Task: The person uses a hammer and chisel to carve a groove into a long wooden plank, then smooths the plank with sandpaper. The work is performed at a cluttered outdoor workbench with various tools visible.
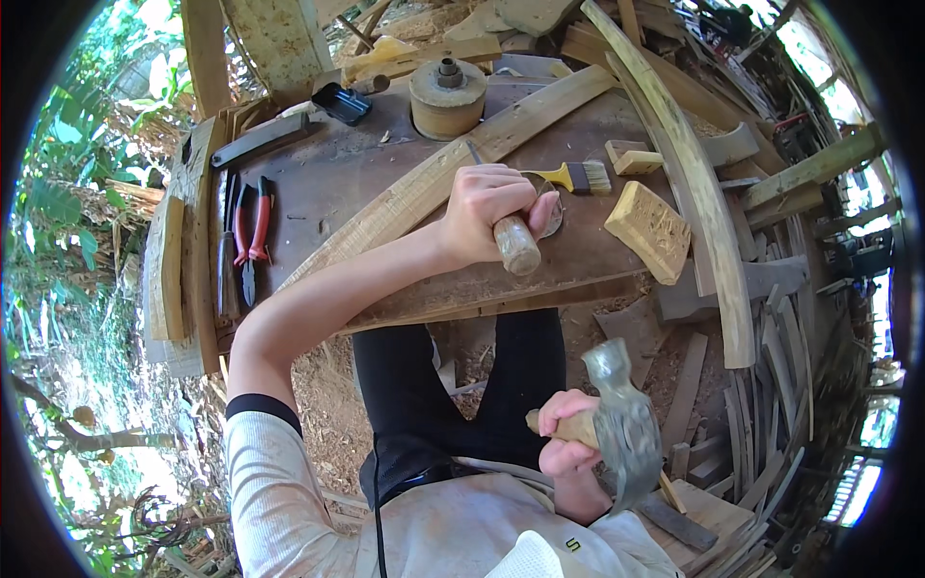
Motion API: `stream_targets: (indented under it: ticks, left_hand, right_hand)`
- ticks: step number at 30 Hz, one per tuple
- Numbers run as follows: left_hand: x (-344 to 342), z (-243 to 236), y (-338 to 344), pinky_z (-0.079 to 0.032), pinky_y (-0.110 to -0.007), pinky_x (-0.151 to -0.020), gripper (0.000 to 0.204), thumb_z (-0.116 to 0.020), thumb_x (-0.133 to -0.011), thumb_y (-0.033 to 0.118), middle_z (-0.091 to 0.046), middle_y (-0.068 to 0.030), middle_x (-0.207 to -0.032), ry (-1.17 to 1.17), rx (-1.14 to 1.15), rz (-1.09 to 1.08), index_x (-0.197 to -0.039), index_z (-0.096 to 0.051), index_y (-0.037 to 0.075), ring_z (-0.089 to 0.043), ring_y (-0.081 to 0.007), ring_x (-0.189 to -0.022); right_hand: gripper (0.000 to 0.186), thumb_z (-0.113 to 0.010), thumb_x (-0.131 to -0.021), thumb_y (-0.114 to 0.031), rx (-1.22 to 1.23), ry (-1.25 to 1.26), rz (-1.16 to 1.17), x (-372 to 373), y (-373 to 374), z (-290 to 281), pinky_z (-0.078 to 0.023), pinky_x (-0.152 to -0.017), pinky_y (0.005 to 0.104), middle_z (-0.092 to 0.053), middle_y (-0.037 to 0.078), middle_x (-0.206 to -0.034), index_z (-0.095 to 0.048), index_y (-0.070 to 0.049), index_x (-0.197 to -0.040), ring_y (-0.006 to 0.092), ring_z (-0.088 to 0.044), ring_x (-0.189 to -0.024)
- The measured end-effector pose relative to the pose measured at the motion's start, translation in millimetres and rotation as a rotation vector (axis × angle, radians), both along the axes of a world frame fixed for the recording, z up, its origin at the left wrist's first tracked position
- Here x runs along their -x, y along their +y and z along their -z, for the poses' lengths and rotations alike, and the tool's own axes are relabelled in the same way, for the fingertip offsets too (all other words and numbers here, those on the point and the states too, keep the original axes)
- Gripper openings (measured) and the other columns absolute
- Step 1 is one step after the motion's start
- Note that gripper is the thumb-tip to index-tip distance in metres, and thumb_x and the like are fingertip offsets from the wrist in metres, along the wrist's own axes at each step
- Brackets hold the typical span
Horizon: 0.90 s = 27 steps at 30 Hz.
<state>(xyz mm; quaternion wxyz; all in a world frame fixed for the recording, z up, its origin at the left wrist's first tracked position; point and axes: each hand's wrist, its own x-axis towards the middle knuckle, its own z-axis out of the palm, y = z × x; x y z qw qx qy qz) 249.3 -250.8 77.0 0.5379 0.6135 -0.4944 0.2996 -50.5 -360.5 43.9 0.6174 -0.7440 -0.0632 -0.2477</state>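
My left hand (489, 214) is closed round the wooden handle of a chisel (518, 249), over the near part of the workbench (337, 193). The handle's butt points toward me, and a thin metal tip shows past the knuckles; the rest of the blade is hidden. Low at the right, in front of my body, my right hand (568, 431) grips a claw hammer (626, 433) by its wooden handle, close under the metal head. Just beyond my left fist lie a brush (578, 177) with a yellow-and-black handle and a long pale board (414, 207) set diagonally across the bench.
Red-handled pliers (252, 236) lie at the bench's left, with a dark slim tool (227, 250) alongside. A round wooden block (448, 101) stands at the back. To the right are a carved wood block (650, 231), a long curved strip (703, 183) and stacked offcuts.
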Motion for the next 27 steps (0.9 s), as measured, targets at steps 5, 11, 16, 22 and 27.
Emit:
stream_targets:
  ticks: [5, 11, 16, 22, 27]
  left_hand:
    - [1.2, -0.2, -1.2, -0.041, -0.038, -0.049, 0.038, -0.078, -0.084, -0.001, -0.051, -0.0088, -0.055, -0.014, 0.010, -0.026, -0.060, -0.050, 0.007, -0.052, -0.0287, -0.047]
    - [1.4, -1.2, -3.8, -0.043, -0.039, -0.049, 0.037, -0.076, -0.083, -0.001, -0.053, -0.0081, -0.056, -0.013, 0.001, -0.001, -0.060, -0.048, 0.007, -0.053, -0.0286, -0.048]
    - [-1.5, -1.5, -0.9, -0.044, -0.039, -0.050, 0.037, -0.075, -0.083, 0.000, -0.052, -0.0080, -0.056, -0.018, -0.013, 0.008, -0.059, -0.048, 0.008, -0.054, -0.0290, -0.048]
    - [-1.6, 2.6, -3.0, -0.044, -0.039, -0.050, 0.037, -0.076, -0.082, 0.001, -0.050, -0.0073, -0.055, -0.020, -0.001, 0.010, -0.059, -0.048, 0.009, -0.053, -0.0285, -0.048]
    - [-4.1, 8.5, -1.9, -0.043, -0.039, -0.049, 0.037, -0.077, -0.082, 0.002, -0.049, -0.0062, -0.054, -0.056, -0.052, 0.014, -0.060, -0.049, 0.011, -0.053, -0.0271, -0.048]
  right_hand:
    - [0.023, -0.082, -0.081, -0.021, 0.172, 0.073, 0.151, 4.0, -1.0, -15.2, -0.054, -0.064, 0.0371, -0.070, 0.009, -0.079, -0.073, -0.009, -0.098, 0.0223, -0.068, -0.067]
    - [0.025, -0.071, -0.096, -0.024, -0.099, -0.250, 0.098, -26.3, 12.6, 4.7, -0.049, -0.053, 0.0328, -0.061, 0.004, -0.068, -0.070, 0.000, -0.091, 0.0233, -0.062, -0.056]
    - [0.035, -0.055, -0.105, -0.033, 0.201, 0.167, 0.047, -40.3, 0.5, -19.4, -0.039, -0.047, 0.0293, -0.056, 0.003, -0.072, -0.059, -0.001, -0.091, 0.0185, -0.052, -0.051]
    - [0.062, -0.044, -0.112, -0.064, 0.198, -0.135, 0.039, -51.7, -2.9, -8.8, -0.034, -0.045, 0.0251, -0.049, 0.004, -0.070, -0.050, -0.004, -0.099, 0.0106, -0.044, -0.050]
    - [0.035, -0.046, -0.111, -0.037, 0.138, 0.076, 0.064, -50.4, 1.0, 1.5, -0.037, -0.049, 0.0275, -0.051, 0.005, -0.072, -0.051, -0.005, -0.098, 0.0147, -0.047, -0.054]
